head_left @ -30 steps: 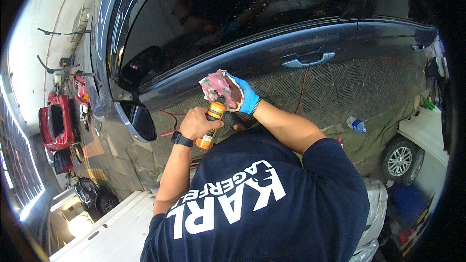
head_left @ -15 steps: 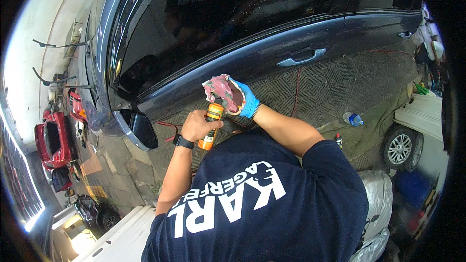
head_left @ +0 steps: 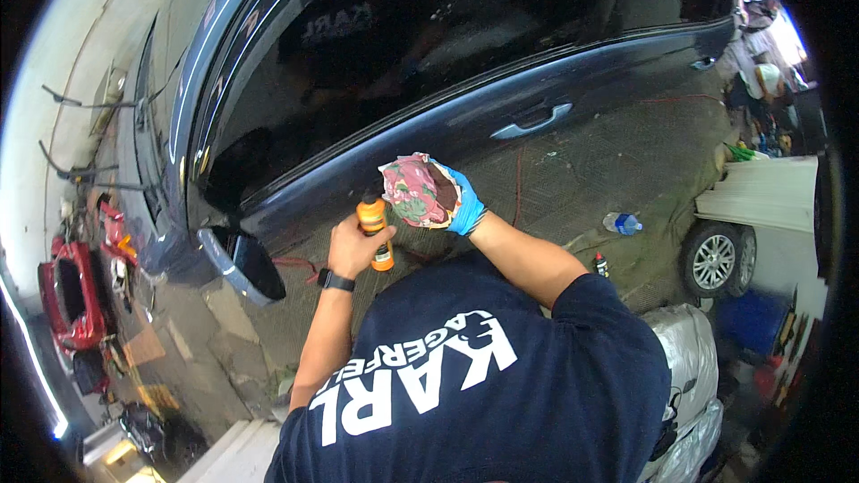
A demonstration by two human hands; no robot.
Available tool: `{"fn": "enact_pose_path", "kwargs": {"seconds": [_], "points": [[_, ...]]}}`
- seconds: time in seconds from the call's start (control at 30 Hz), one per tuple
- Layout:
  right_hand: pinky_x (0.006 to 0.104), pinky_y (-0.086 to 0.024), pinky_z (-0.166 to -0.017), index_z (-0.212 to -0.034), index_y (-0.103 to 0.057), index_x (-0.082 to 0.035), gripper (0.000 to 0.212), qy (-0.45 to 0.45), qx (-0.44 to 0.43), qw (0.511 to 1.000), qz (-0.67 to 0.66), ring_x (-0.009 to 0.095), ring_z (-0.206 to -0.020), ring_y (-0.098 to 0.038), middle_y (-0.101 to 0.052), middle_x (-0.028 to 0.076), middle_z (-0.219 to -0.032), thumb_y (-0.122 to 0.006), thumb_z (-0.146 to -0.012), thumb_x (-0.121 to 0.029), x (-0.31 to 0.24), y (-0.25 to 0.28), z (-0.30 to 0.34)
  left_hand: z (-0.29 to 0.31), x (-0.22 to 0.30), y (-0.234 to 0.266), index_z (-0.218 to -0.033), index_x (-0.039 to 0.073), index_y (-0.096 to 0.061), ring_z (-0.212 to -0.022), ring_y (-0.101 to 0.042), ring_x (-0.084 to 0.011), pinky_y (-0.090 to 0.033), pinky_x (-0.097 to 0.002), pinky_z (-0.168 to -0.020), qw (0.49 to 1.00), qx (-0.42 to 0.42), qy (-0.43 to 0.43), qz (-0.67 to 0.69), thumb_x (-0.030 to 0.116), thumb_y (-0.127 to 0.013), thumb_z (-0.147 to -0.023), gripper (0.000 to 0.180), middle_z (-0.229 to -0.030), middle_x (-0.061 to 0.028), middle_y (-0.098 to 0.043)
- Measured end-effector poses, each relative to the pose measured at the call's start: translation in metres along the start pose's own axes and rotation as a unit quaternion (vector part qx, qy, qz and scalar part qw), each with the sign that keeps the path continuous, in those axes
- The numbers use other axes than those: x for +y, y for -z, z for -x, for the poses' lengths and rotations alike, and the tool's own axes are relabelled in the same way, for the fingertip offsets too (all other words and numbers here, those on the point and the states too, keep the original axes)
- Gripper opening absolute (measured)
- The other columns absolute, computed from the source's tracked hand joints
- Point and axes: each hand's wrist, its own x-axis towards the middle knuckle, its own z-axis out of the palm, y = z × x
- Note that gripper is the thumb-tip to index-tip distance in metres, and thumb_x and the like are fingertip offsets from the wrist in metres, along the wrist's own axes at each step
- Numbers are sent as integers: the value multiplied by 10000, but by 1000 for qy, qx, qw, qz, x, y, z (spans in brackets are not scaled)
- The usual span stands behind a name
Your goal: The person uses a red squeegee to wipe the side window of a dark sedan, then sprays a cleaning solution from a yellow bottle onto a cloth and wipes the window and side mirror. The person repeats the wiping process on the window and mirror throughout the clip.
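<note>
My left hand point(head_left: 352, 247), bare and with a dark watch at the wrist, is closed around an orange squeeze bottle point(head_left: 370, 216) with a black top. The bottle tilts slightly and stands just left of a pink patterned cloth point(head_left: 413, 186), apart from it. That cloth is bunched up, with green patches and a dark reddish-brown side. My right hand point(head_left: 466, 206), in a blue glove, grips the bundle from its right side; most of the fingers are hidden behind it. Just beyond both hands is the dark blue car door point(head_left: 438, 145).
A side mirror point(head_left: 240, 264) juts out at the left, and a door handle point(head_left: 532, 122) lies beyond my right hand. On the floor are a clear water bottle point(head_left: 623, 224), a small dark bottle point(head_left: 600, 264) and a red hose point(head_left: 519, 183). Wheels point(head_left: 714, 259) stand at right.
The orange bottle has moved left, away from the cloth where its top had been. The cloth bundle has turned, showing more of its patterned face. The whole view has shifted slightly.
</note>
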Motion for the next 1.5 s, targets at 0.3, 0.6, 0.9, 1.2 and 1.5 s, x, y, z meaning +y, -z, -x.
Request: {"fn": "enact_pose_path", "kwargs": {"seconds": [0.3, 0.6, 0.9, 1.2, 1.5], "points": [[430, -498, -1089, -1531, -494, -44, 521, 609, 98, 657, 433, 268, -1279, -607, -605, 139, -1445, -498, -1124, -369, -223, -176, -55, 22, -20, 5, -1027, -18, -735, -859, -771, -192, -597, -366, -796, 991, 69, 4, 119, 219, -931, -787, 390, -949, -122, -807], [595, -393, -1035, -1073, -699, -90, 306, 487, 170, 20, 856, 403, -1170, -576, -650, 194, -1083, -615, -896, -325, -40, -222, -166, 44, -48, 13, -1018, -18, -741, -841, -753, -198, -584, -352, -785, 984, 117, 42, 130, 213, -952, -770, 400, -942, -112, -798], [478, -507, -865, -974, -727, -152, 283, 363, 95, -27, 926, 281, -1008, -652, -685, 99, -1021, -636, -870, -399, -123, -288, -106, 49, -64, 12, -919, -18, -743, -759, -729, -204, -572, -377, -741, 986, 127, 50, 100, 251, -979, -726, 406, -869, -111, -785], [584, -231, -1267, -1433, -536, 113, 717, 589, 281, -126, 747, 523, -1458, -414, -518, 345, -1506, -563, -1016, -470, -430, -262, -73, 64, -69, -7, -917, -21, -762, -770, -746, -201, -576, -367, -737, 987, 92, 58, 116, 217, -958, -736, 357, -862, -107, -794], [562, -139, -1308, -1623, -225, 124, 798, 602, 379, 121, 692, 503, -1584, -215, -210, 353, -1705, -495, -1072, -386, -315, -96, -41, 61, -50, 0, -910, -17, -775, -757, -766, -248, -584, -401, -744, 991, 89, 81, 62, 261, -954, -734, 375, -849, -129, -796]]}}
